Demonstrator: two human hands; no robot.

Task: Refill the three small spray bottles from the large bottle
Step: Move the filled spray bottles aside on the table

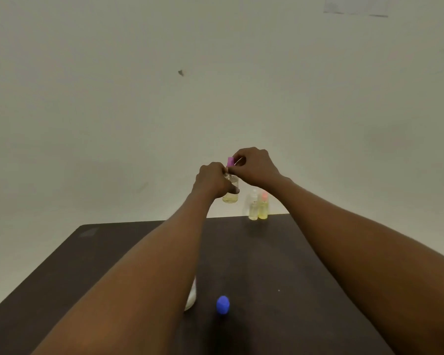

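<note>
Pale bare wall backs a dark table (118,265). Held upright above its far edge, a small spray bottle (230,194) with yellowish liquid low inside is clamped in the left hand (212,181). Directly above, the right hand (254,166) pinches its pink spray head (230,161). Two more small bottles (258,208) stand just right, part-filled. Nearer, a blue cap (222,305) and a white, largely hidden object (191,298).

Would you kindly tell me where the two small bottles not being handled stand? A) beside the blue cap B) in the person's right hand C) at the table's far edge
C: the two small bottles stand together at the far edge of the table, right of the raised hands.
</note>
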